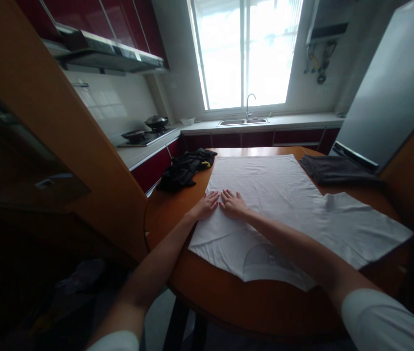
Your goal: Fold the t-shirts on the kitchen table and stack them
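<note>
A white T-shirt [265,185] lies spread on the wooden table [214,297], its neckline toward me and one sleeve stretched out to the right. On its left edge rests my left hand [207,205], fingers extended and lying flat on the cloth. My right hand [233,204] lies close beside it, palm down with the fingers spread on the shirt. The fingertips of both hands almost meet. Neither hand grips the fabric. My right forearm crosses over the shirt near the neckline and covers part of it.
A crumpled black garment [185,169] lies at the table's left back edge. Dark folded cloth [338,169] sits at the right back. Beyond are a stove [148,139] with pans, a sink [232,122] under the window, and a fridge [385,87] at right.
</note>
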A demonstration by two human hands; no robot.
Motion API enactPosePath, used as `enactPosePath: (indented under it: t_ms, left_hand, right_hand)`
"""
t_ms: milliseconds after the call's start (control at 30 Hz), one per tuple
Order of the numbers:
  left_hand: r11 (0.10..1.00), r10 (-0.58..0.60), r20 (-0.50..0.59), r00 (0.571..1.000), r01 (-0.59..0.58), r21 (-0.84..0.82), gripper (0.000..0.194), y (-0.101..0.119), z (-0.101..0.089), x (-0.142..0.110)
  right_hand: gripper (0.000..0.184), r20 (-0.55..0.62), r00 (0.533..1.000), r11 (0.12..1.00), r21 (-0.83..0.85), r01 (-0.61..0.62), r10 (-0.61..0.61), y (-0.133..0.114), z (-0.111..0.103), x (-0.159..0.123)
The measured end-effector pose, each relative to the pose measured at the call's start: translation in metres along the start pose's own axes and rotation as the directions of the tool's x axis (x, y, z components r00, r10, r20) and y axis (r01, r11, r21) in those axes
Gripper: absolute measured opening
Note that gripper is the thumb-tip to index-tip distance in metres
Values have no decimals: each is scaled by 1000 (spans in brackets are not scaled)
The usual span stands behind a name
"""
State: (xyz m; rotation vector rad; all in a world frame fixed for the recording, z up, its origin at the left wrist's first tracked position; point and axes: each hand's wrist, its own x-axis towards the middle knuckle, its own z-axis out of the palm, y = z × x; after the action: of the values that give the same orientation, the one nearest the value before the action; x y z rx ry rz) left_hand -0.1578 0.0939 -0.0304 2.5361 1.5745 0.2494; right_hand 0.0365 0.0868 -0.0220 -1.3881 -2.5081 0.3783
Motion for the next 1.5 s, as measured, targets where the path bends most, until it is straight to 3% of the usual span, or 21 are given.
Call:
enactPosePath:
  t_ms: [133,267,433,533,633,700,767,900,967,1033,1167,1367,1500]
  left_hand:
    - [1000,20,-14,1000,-21,-11,60,-5,1,1]
    - [999,30,-89,996,-31,-19,62,-11,2,5]
    - [996,78,-222,972,-88,-35,71,-4,-4,6]
    - [991,112,-203,973,-124,-48,74,8,-6,2]
    - [991,134,-135,982,-136,-8,73,19,-3,-2]
    - [992,120,-74,990,-117,38,72,24,1,-3]
    - [991,107,-25,994,-105,78,70,26,3,-3]
    - [989,121,-71,990,-113,99,67,31,1,-6]
    - [989,119,-93,988,-110,97,69,36,-2,-7]
    - [988,115,-51,992,-109,111,69,41,-3,-8]
    - [980,93,79,993,-105,170,67,44,0,-7]
    - [978,99,61,993,-109,176,66,34,6,-1]
    - [983,103,79,992,-113,147,68,31,6,1]
  right_hand:
    - [63,-46,999,998,65,6,-3,-2,-13,-6]
    - [60,-92,995,992,122,-30,42,-1,-42,-28]
    - [59,-43,997,987,149,-61,68,15,-81,-90]
    - [59,-81,990,979,176,-100,115,41,-97,-133]
    - [52,-227,956,959,253,-127,187,76,-109,-175]
    - [44,-395,880,929,350,-122,265,100,-116,-202]
    - [39,-541,759,882,462,-91,362,120,-121,-230]
    - [39,-675,490,825,531,-195,551,158,-119,-283]
    - [40,-709,398,813,505,-288,582,176,-111,-305]
    - [40,-735,360,812,458,-361,575,191,-101,-321]
    - [39,-738,342,791,414,-450,581,213,-92,-338]
    - [41,-806,208,714,333,-616,555,253,-98,-350]
    - [42,-649,184,602,511,-613,739,277,-97,-354]
